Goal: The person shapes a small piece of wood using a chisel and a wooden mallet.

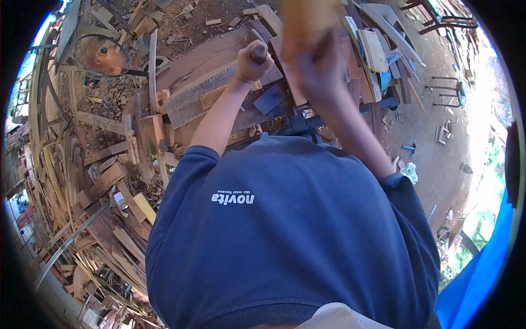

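My left hand (252, 67) is closed around an upright chisel handle (258, 53), whose dark round end points up at me. The blade is hidden below my fist. Smeared by motion, my right hand (316, 66) is raised close to the camera and wrapped round a wooden mallet (310, 19), also blurred. Beneath my left forearm lies a rough grey plank (186, 104) with a lighter wood piece (212, 98) on it. A dark flat square (269, 99) rests on the bench just below my left hand.
Stacked boards (373, 52) lie beyond my right hand. Scrap wood (104, 186) is heaped along the left, near a round fan-like guard (102, 55). A dark stool (446, 91) lies on the floor at right, and a blue sheet (482, 268) hangs lower right.
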A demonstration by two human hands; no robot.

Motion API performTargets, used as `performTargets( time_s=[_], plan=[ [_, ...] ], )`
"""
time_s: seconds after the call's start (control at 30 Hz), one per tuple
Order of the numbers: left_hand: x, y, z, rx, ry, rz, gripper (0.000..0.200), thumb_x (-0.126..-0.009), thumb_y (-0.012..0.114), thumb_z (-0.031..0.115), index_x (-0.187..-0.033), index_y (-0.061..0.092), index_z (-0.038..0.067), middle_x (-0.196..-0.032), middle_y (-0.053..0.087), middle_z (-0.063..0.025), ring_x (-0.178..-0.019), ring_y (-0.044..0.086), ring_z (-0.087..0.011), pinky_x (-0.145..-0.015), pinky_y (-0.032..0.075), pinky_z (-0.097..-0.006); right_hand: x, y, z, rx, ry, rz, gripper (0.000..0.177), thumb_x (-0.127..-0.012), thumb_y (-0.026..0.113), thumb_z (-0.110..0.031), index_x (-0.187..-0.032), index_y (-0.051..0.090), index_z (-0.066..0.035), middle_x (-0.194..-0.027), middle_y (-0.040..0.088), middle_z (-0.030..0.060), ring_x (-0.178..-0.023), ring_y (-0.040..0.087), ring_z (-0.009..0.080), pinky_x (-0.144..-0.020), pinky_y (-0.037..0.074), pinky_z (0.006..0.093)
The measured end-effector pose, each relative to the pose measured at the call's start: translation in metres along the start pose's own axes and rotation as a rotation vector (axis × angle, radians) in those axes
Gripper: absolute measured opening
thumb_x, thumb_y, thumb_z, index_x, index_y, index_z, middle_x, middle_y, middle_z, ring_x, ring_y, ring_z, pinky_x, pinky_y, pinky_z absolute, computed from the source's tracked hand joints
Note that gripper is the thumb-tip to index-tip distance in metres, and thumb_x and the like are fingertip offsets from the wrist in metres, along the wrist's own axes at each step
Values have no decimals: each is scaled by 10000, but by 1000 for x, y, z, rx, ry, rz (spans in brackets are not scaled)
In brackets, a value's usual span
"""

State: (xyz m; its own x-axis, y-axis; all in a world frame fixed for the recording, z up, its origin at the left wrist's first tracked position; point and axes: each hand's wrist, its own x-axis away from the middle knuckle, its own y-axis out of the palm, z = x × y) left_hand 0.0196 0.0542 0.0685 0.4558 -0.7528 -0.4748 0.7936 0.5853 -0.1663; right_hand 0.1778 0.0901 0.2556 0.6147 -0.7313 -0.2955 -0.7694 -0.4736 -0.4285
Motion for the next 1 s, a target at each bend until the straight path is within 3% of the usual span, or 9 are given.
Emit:
performTargets(
  time_s=[0.07,0.13,0.23,0.3,0.5,0.53,0.67,0.73,1.0],
  plan=[
    [5,2,3,233,-41,73,78,-731,616,16,-770,562,56,-665,557,-10,-621,535,-65,-587,475,-254,10,17,33,289,126,-140,442,-841,634,-297,-1076,520,58,-927,648,329,-896,645,471,-808,533,479],
    [10,-6,-16,211,-129,86,74,-733,617,18,-778,568,50,-676,564,-6,-633,541,-61,-591,478,-253,12,18,49,492,434,-332,419,-867,681,-328,-1037,556,34,-851,633,128,-791,653,154,-685,536,334],
    [16,-14,-22,126,-149,36,83,-794,640,56,-809,560,44,-702,572,5,-642,554,-61,-593,483,-248,-15,-16,4,112,619,-362,412,-870,677,-342,-1027,559,21,-829,641,134,-807,660,161,-708,541,336],
    [9,-14,-15,140,-82,18,127,-854,661,93,-832,547,42,-720,573,13,-642,561,-63,-589,483,-242,-24,-26,-3,-33,276,-116,426,-832,672,-361,-1006,599,21,-888,676,212,-846,691,288,-759,545,421],
    [3,-10,-4,134,-68,56,75,-734,617,18,-792,580,48,-680,581,-3,-627,566,-72,-604,495,-257,-29,-41,-54,-331,-76,19,420,-836,666,-89,-1185,442,-18,-1024,568,143,-860,577,202,-708,469,328],
    [3,-12,-8,71,-65,37,86,-741,652,40,-804,593,47,-693,605,-7,-637,575,-71,-610,501,-260,-26,-28,-36,-191,-195,116,407,-829,665,-332,-1035,575,7,-887,675,215,-835,689,336,-756,529,445],
    [7,15,-36,411,-299,137,163,-756,744,124,-841,627,49,-728,658,-21,-651,599,-74,-616,509,-269,1,1,-5,191,69,-226,434,-810,667,-294,-1084,519,9,-880,668,237,-839,676,400,-753,525,461],
    [12,25,-45,581,-386,202,221,-758,786,182,-867,644,53,-744,679,-28,-651,614,-82,-615,515,-280,5,6,-12,462,227,-397,502,-796,687,-227,-1200,500,5,-796,638,176,-784,658,217,-746,519,348],
    [6,-2,-13,-31,25,25,170,-692,669,98,-838,586,70,-664,621,-67,-598,651,-180,-600,528,-314,-29,-47,-96,-134,-36,-144,453,-811,657,-175,-1183,466,1,-917,619,190,-835,624,228,-722,497,339]
  ],
)
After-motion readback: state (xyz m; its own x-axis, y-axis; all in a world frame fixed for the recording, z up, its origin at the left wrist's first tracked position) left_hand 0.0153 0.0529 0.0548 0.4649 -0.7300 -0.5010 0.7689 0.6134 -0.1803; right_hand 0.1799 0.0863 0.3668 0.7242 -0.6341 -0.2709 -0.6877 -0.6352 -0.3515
